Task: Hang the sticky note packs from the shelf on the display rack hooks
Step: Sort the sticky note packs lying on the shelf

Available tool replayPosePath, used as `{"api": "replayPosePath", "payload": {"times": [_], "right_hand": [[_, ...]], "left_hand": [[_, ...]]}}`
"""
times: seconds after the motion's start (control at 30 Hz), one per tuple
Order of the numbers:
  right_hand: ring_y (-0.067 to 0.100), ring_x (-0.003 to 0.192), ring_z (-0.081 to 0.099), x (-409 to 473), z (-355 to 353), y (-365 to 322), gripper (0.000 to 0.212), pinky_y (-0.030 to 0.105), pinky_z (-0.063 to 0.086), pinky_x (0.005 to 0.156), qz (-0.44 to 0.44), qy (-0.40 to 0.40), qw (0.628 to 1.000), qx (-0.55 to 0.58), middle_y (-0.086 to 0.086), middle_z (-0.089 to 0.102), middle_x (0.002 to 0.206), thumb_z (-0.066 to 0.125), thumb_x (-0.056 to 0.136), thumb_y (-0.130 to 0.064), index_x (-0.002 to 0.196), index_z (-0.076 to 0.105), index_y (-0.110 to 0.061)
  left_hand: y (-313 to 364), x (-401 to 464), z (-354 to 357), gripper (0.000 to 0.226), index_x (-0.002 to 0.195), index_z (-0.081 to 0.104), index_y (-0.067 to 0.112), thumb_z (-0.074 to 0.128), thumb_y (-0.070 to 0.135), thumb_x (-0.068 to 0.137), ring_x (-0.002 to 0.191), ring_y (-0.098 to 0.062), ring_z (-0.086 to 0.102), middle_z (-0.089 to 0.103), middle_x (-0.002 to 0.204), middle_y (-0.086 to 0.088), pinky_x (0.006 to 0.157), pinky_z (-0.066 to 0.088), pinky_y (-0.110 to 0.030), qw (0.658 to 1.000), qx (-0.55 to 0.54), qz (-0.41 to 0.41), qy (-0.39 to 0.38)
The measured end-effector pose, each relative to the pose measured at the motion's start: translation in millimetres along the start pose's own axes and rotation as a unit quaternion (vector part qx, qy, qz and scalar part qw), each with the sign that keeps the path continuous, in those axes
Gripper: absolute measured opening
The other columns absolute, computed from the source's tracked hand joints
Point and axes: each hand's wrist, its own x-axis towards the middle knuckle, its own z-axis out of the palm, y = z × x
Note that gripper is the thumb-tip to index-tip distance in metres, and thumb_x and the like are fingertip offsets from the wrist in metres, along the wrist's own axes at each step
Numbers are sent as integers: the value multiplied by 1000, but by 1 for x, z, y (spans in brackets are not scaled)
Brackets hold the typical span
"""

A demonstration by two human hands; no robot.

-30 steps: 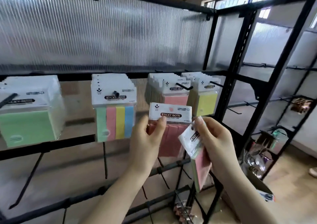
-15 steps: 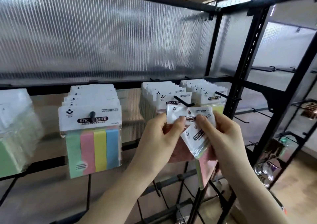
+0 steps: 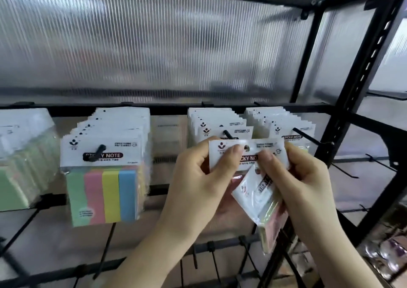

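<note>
Two hands' fingers [image 3: 229, 155] pinching one pack [image 3: 267, 146] — hook [image 3: 228, 134], hung packs [image 3: 218, 124] behind.

A sticky note pack [image 3: 267, 153] is held flat between the fingertips of the left hand [image 3: 198, 190] and the right hand [image 3: 301, 190]. Just behind the fingertips, a hook [image 3: 228, 134] is loaded with hung packs [image 3: 218, 122]. Below the right fingers, a second pack [image 3: 257, 196] is held tilted against the palm. Well left of the left fingers, another stack [image 3: 105, 155] is hung on its hook [image 3: 97, 154].
</note>
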Motion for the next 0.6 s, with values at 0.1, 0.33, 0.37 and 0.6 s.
{"api": "replayPosePath", "payload": {"times": [0.1,0.33,0.37,0.6], "right_hand": [[-4,54,59,6,-2,5,13,8,42,48,1,-17,1000,0,-13,66,61,63,82,-26,73,71,-31],[6,59,62,14,-3,13,16,17,47,51,30,-43,998,26,1,70,67,66,79,-31,80,69,-15],[7,60,63,15,-3,13,17,19,49,51,29,-49,998,22,4,70,68,66,80,-31,82,68,-15],[6,59,63,17,-2,27,17,22,49,52,-4,-26,998,-63,-5,70,71,70,82,-31,79,63,-16]], "left_hand": [[-1,1,4,26,90,70,6,59,29,90,76,-19,70,73,81,-5,65,55,-28,1000,9,-23,9],[-1,-1,9,20,81,69,14,62,32,87,68,-10,69,73,75,3,57,53,-19,997,25,-18,74],[-2,0,9,20,80,70,15,62,32,87,68,-9,69,73,75,3,57,53,-19,996,28,-20,85],[-16,3,9,24,92,61,22,61,43,80,74,-2,64,68,80,8,63,51,-18,975,162,-13,154]]}}
